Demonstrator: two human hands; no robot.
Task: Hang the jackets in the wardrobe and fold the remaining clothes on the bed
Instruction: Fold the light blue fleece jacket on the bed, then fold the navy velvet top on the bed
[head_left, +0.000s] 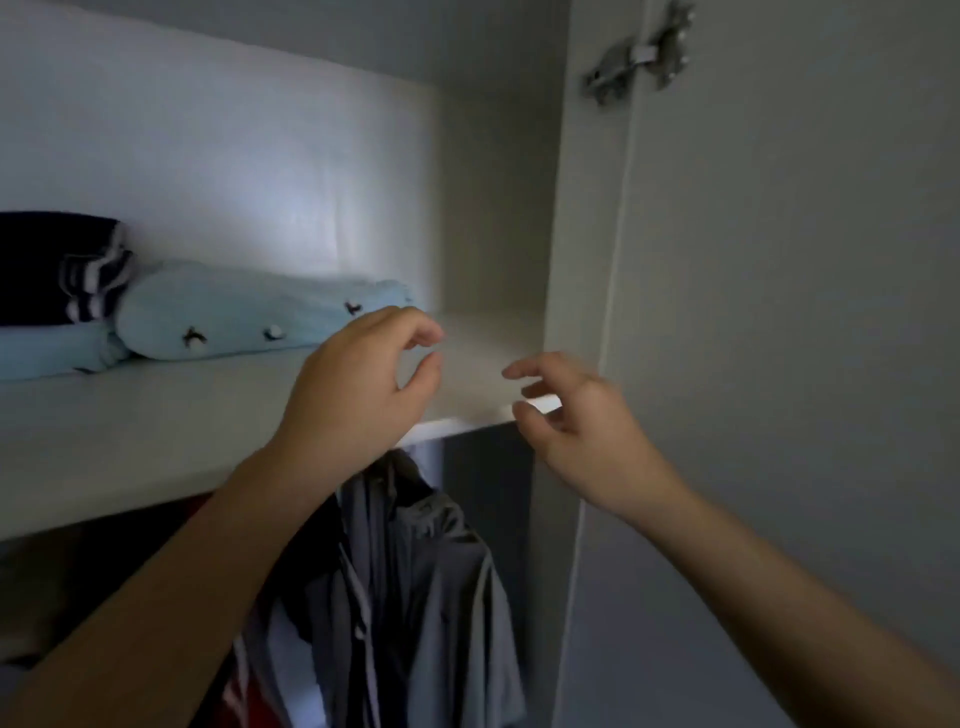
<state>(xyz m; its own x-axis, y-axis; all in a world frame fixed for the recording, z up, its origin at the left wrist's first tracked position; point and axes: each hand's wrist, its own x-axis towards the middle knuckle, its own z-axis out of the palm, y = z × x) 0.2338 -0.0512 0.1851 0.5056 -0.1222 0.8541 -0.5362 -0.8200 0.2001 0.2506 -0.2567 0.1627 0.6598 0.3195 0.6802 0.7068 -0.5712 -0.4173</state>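
Note:
I face the inside of a white wardrobe. Its shelf (130, 431) crosses the view at mid height. My left hand (363, 384) hovers over the shelf's front edge, fingers curled apart, holding nothing, just right of a folded light blue garment (234, 317). My right hand (576, 421) is beside it near the shelf's right end, fingers spread and empty. Below the shelf hangs a grey jacket (415, 597), its top partly hidden by my left wrist. The hanging rail is not visible.
A folded dark navy garment with white stripes (57, 270) lies at the shelf's left on another light blue piece (47, 353). The open wardrobe door (779, 312) with a metal hinge (639, 52) stands at the right. Red fabric (254, 701) shows low down.

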